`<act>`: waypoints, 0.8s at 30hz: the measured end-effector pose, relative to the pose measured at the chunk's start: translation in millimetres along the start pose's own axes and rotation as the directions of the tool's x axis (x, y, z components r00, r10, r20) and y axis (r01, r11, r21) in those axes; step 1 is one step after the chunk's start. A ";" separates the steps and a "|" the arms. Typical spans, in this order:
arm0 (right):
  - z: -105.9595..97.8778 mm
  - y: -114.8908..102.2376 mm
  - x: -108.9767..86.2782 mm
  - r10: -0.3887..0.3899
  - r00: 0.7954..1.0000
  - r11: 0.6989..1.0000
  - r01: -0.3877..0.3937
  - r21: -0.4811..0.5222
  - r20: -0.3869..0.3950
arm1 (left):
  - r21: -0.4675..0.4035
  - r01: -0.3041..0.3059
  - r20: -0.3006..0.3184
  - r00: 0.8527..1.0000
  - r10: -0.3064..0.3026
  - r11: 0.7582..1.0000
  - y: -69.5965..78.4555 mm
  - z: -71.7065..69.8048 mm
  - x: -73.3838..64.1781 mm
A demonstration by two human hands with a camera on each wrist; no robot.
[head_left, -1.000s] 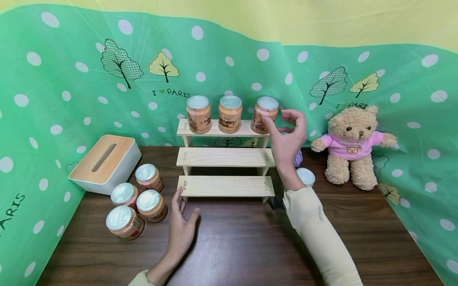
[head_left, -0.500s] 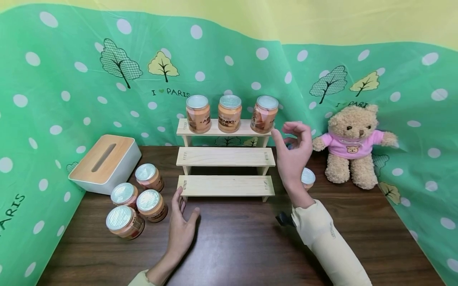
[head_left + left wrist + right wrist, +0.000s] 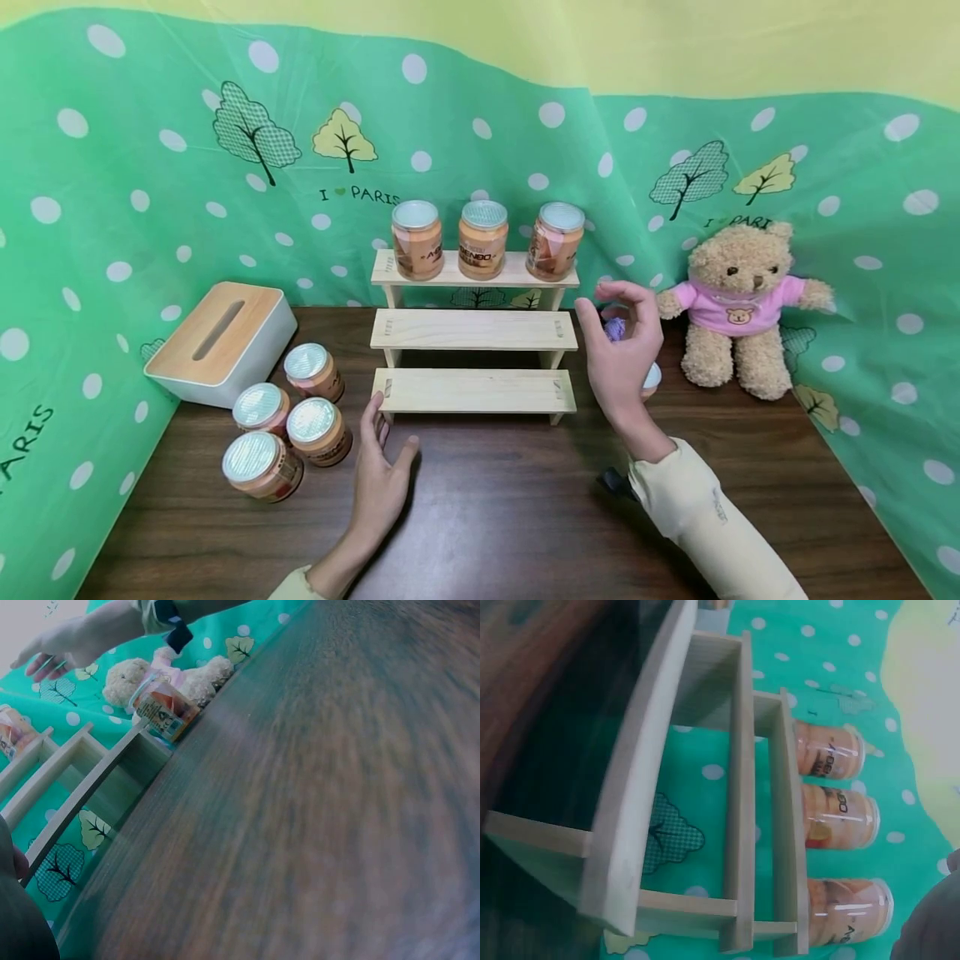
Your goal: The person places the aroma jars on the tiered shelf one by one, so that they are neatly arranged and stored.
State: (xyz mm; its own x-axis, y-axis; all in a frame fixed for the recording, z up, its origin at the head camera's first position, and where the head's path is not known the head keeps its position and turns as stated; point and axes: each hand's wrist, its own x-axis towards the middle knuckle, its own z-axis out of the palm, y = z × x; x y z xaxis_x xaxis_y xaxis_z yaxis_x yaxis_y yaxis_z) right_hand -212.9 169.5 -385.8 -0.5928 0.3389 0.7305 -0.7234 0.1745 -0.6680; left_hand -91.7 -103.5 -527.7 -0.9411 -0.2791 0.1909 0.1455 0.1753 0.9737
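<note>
A three-tier wooden rack (image 3: 474,392) stands at the middle of the table. On its top shelf, three clear-lidded jars stand in a row: a left jar (image 3: 417,250), a middle jar (image 3: 482,250) and a right jar (image 3: 553,250). My left hand (image 3: 382,487) rests by the rack's lower left corner, its fingertips at the bottom shelf's end and its fingers relaxed. To the right of the rack my right hand (image 3: 624,358) is raised, thumb and fingers apart, holding nothing. Partly behind it are another jar (image 3: 652,379) and a small purple object (image 3: 615,329).
Several similar jars (image 3: 318,429) stand grouped on the table (image 3: 487,517) at left. Behind them is a white tissue box (image 3: 247,358) with a wooden lid. A teddy bear (image 3: 738,308) in a pink shirt sits at the right, before a green dotted cloth (image 3: 480,150).
My right hand has moved away from the right jar on the top shelf, down and to the right. The left hand and the jars have stayed in place.
</note>
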 end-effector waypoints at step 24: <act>-57.6 2.6 -39.6 -0.033 0.999 0.993 0.038 -0.112 0.042 | -0.014 0.061 0.018 0.998 -0.060 0.998 3.5 -0.9 0.5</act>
State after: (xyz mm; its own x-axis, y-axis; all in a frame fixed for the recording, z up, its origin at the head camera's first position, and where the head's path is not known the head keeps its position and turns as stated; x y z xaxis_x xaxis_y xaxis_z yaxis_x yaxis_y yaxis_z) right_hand -170.9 209.8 -424.6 -0.5830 0.2934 0.7577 -0.7011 0.2896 -0.6516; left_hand -91.4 -103.9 -524.0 -0.9536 -0.2718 0.1295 0.0924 0.1450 0.9851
